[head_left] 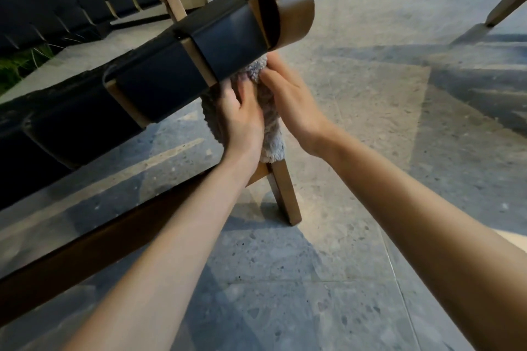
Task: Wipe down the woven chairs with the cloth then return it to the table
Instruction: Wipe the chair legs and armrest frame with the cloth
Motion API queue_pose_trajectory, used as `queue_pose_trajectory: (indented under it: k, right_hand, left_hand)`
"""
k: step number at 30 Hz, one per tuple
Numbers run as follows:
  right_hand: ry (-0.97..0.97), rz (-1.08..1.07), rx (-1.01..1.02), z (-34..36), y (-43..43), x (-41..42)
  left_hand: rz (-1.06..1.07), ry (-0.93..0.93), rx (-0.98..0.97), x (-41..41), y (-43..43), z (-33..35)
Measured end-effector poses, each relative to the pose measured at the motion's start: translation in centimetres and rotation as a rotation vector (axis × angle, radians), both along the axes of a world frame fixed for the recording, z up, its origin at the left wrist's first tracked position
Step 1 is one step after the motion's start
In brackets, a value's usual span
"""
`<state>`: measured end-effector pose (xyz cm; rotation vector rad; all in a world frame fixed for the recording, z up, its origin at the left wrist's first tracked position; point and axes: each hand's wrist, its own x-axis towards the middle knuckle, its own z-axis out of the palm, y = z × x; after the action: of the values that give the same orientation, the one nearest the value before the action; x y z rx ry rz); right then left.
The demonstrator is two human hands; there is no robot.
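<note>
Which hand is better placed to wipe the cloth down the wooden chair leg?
Probably the left hand: it lies lower on the cloth, nearer the bare chair leg. The right hand sits higher, just beneath the woven straps.

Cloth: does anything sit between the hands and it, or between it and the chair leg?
Nothing visible. Left hand presses and right hand grips the cloth, wrapped directly on the chair leg.
</note>
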<state>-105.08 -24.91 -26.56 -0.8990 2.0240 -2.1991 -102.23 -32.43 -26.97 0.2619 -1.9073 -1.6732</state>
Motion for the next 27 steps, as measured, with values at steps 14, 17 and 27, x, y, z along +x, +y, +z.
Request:
queue_pose_trajectory:
  k: [14, 17, 27]
  right_hand:
    - [-0.213, -0.029, 0.213, -9.2, 1.9, 2.1]
    - [-0.186, -0.045, 0.228, -10.1, 2.3, 2.5]
    - [-0.157, -0.048, 0.230, -12.4, 3.2, 4.8]
  left_hand:
    - [0.165, -0.096, -0.349, 4.1, 1.8, -8.6]
    - [0.202, -0.067, -0.409, 5.3, 2.1, -9.3]
    - [0.131, -0.147, -0.199, 8.6, 4.1, -12.9]
